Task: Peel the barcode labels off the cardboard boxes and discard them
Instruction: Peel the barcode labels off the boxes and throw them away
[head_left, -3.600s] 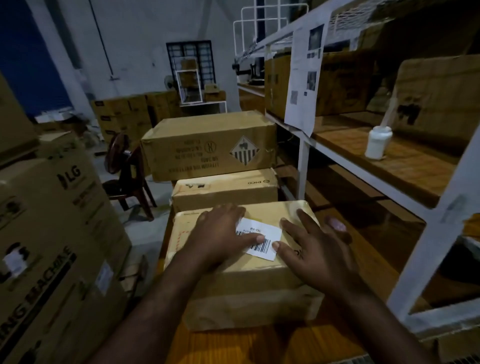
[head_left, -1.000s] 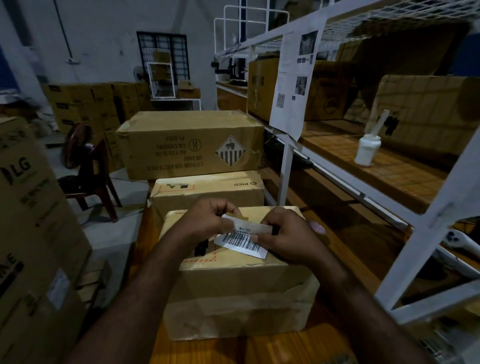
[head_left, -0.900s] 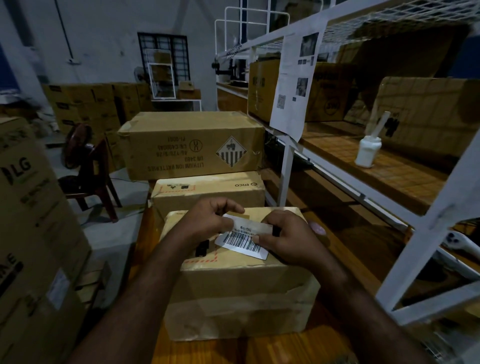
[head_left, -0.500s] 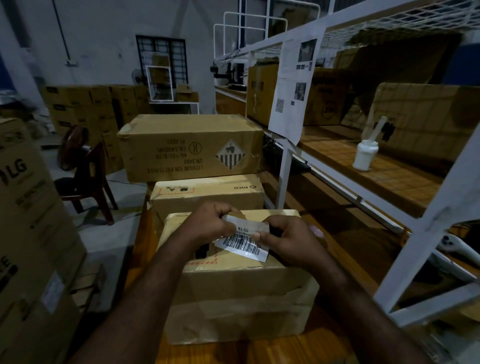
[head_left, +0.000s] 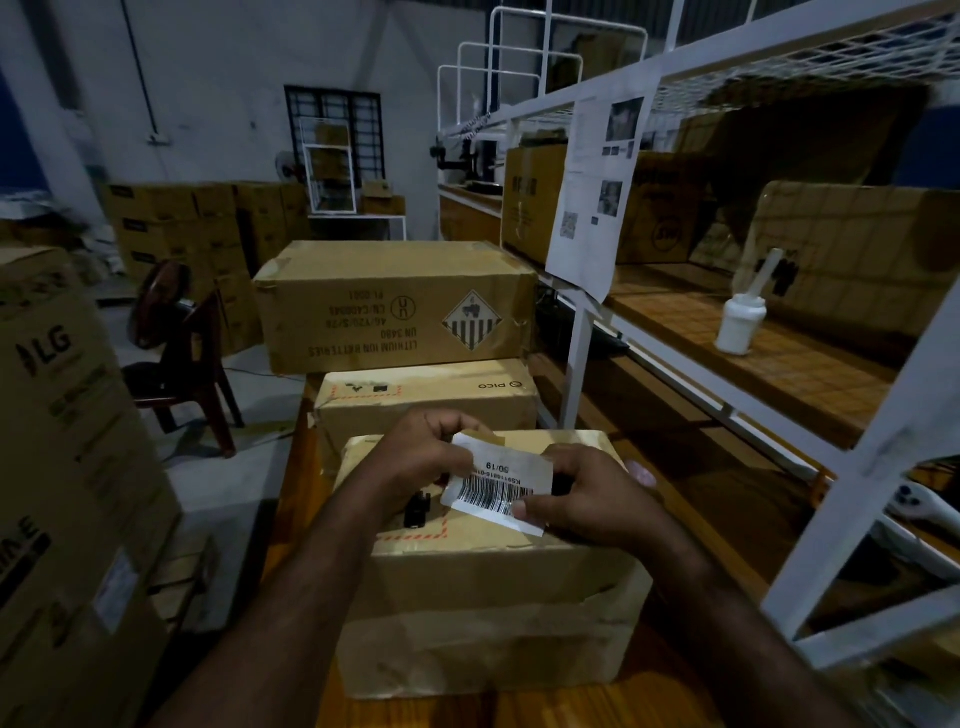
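Note:
A white barcode label (head_left: 500, 489) is lifted off the top of the nearest cardboard box (head_left: 488, 613), which stands on a wooden table. My left hand (head_left: 422, 458) pinches the label's far left corner, which curls up and shows a brown underside. My right hand (head_left: 587, 499) pinches the label's near right edge between thumb and fingers. Whether any part of the label still sticks to the box is hidden by my hands. Behind this box stand a PICO box (head_left: 426, 397) and a larger lithium-battery box (head_left: 395, 306).
A white metal rack (head_left: 852, 499) runs along the right, with a white bottle (head_left: 740, 322), boxes and a hanging paper sheet (head_left: 592, 192) on it. A tall LG box (head_left: 62, 467) stands at left. A dark chair (head_left: 182, 358) stands on the floor beyond.
The label lay flat on the box under my fingertips at first. Both hands have since pinched it and peeled it up, and it now curls higher at the far edge.

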